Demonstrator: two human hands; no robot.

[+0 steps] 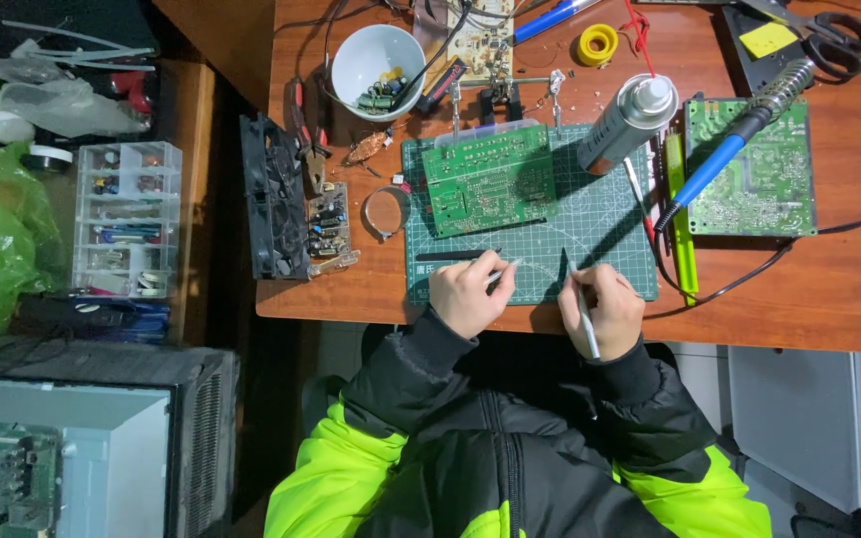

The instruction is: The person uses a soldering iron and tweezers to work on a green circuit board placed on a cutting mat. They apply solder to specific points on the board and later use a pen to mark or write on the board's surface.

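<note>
I see my left hand (pixel 465 292) on the green mat (pixel 590 239), fingers curled tight around a thin metal tool (pixel 506 272). My right hand (pixel 605 309) grips a white pen-like tool (pixel 582 309) the same way. The green circuit board (pixel 490 179) lies on the mat, just above my hands.

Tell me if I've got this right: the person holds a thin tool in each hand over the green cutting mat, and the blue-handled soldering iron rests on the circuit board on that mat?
Not quite. In the head view the soldering iron rests on the other circuit board, off to the right of the cutting mat on the bare table. The rest holds: left hand and right hand each hold a thin tool.
</note>
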